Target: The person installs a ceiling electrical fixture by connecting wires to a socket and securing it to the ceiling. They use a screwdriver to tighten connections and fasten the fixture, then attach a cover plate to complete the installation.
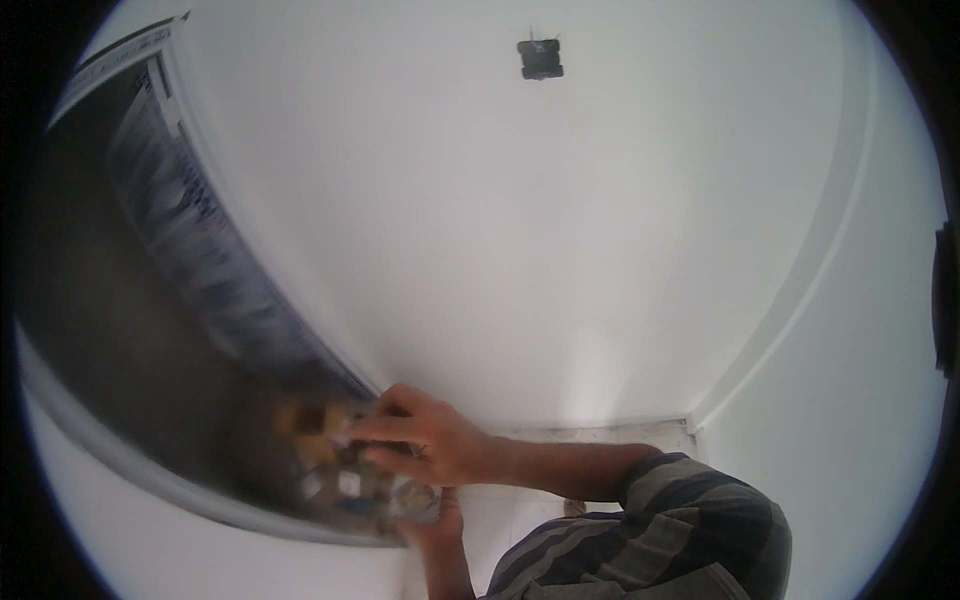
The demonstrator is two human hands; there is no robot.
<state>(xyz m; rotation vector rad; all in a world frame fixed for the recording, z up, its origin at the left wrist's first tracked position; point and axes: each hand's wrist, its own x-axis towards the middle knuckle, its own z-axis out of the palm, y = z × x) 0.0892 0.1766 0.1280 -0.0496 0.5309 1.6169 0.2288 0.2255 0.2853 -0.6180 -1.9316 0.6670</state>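
My right hand [428,438] reaches left from a striped sleeve, its thumb and fingers bent toward each other. Whatever lies between the fingertips is too blurred to name. Just below it, my left hand [440,525] comes up from the lower edge, curled around a pale, see-through holder [415,500] with a round shape on it. Beside both hands is a blurred cluster of small things: a yellow piece [310,418], a white piece [349,484] and a blue bit [356,505]. The left fingers are partly hidden.
A dark opening [110,330] with a pale frame [130,478] fills the left side. Printed film [190,220] runs along its edge. On the white wall [500,220] is a small black box [541,60]. A dark object [944,300] sits at the far right.
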